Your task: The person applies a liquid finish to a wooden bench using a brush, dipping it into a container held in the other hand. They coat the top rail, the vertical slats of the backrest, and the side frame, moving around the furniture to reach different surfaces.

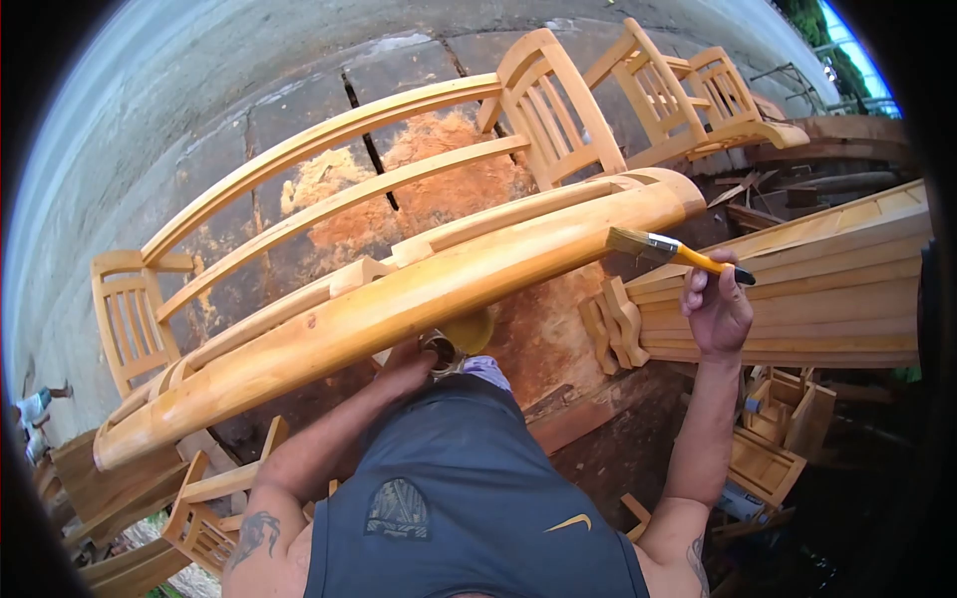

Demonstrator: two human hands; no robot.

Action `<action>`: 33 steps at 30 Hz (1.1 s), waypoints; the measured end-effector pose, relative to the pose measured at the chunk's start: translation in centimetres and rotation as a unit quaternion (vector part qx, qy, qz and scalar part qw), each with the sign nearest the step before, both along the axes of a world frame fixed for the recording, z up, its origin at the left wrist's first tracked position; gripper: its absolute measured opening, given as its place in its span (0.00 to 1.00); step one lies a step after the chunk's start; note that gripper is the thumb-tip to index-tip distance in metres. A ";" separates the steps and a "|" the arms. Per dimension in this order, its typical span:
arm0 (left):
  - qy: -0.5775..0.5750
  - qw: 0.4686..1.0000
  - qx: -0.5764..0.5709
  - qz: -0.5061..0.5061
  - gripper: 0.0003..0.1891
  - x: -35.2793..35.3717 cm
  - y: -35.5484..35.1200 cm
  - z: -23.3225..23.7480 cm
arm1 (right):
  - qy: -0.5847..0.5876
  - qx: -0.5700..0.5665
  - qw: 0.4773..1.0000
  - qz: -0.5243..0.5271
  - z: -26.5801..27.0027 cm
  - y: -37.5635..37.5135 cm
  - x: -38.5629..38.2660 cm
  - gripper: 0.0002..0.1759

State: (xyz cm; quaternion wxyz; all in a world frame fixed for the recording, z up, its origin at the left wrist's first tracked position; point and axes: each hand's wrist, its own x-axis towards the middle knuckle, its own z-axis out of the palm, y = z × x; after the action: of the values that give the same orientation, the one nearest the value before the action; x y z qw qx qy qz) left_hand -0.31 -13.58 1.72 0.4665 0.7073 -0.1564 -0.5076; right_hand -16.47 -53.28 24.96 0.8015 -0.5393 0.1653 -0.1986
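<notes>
My right hand (720, 309) is closed round the yellow handle of a paintbrush (658, 245). The brush's bristles lie against the rounded front rail (399, 317) of a long wooden bench frame, close to its right end. Below the middle of that rail, my left hand (407, 367) grips a small open container (439, 347), whose contents I cannot make out. Something round and yellow (471, 331) shows just behind the container, partly hidden by the rail. The rail's surface looks glossy along much of its length.
Slatted wooden chair frames (688, 95) stand beyond the bench at the upper right. A stack of long boards (788, 289) lies to the right. Another slatted wooden frame (204, 518) is at the lower left. Sawdust (439, 159) covers part of the dark floor.
</notes>
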 end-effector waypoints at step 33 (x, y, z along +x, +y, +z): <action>-0.008 0.995 -0.024 0.096 0.21 -1.4 1.0 -0.8 | 0.242 -0.246 0.906 0.243 1.8 8.9 23.7 0.12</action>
State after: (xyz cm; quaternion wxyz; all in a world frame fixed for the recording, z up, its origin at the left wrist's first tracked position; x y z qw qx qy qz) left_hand -1.74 -12.55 0.92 0.5285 0.7115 -0.1038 -0.4514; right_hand 7.20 -44.34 26.78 0.6019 -0.7745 0.1642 0.1047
